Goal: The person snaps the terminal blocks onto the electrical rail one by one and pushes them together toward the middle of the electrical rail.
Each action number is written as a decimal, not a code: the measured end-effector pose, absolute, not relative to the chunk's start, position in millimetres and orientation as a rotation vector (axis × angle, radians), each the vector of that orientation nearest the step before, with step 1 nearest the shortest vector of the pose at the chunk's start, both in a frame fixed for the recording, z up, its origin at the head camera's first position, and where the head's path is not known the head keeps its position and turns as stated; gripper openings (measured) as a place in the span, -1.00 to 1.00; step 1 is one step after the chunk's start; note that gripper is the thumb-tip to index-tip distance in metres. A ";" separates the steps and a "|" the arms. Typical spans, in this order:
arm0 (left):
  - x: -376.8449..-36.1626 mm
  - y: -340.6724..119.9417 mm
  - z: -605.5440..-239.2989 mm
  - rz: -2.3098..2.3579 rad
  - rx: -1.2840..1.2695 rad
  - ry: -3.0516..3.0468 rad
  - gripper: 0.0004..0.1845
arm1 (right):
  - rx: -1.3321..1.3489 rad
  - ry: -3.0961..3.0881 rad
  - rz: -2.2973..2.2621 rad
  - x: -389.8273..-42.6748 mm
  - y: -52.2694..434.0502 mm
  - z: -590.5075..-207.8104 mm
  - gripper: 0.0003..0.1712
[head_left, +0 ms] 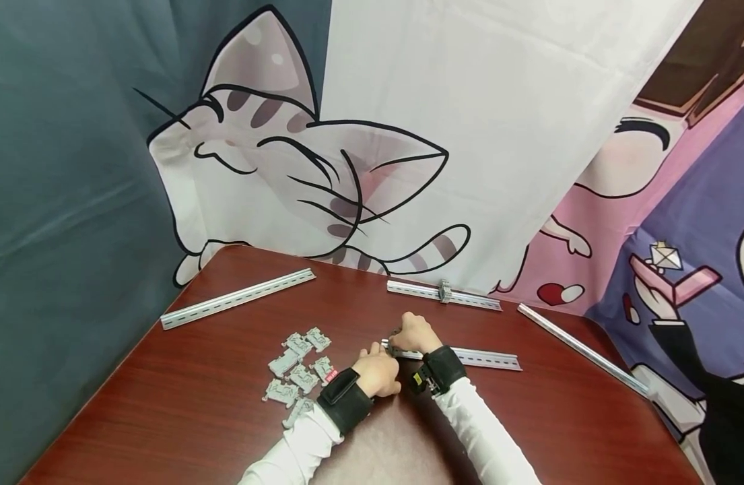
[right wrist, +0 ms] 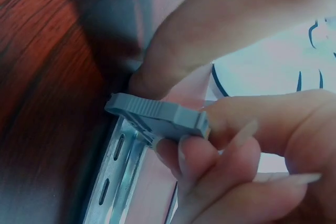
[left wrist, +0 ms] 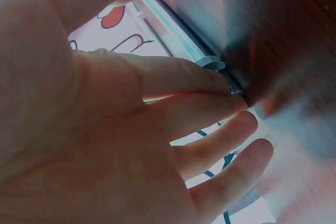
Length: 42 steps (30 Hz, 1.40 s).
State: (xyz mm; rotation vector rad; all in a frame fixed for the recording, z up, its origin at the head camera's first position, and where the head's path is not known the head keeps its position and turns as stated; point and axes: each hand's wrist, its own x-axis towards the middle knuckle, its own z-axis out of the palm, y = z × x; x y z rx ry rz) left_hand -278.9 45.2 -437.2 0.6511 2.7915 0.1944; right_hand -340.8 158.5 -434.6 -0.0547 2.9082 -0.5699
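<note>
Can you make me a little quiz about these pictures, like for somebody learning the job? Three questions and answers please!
1. How many metal rails can you count in the head view?
2. True or false: a gray piece sits on the rail below the cat's tail.
3. What does the right grip hold? A) a pencil, B) a gray block, C) a spoon.

Key: 1. Four. 2. True. 3. B.
</note>
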 end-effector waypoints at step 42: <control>-264.4 13.7 -433.4 0.289 0.728 2.779 -0.32 | 0.119 2.888 -0.486 -346.8 147.2 -429.5 -0.84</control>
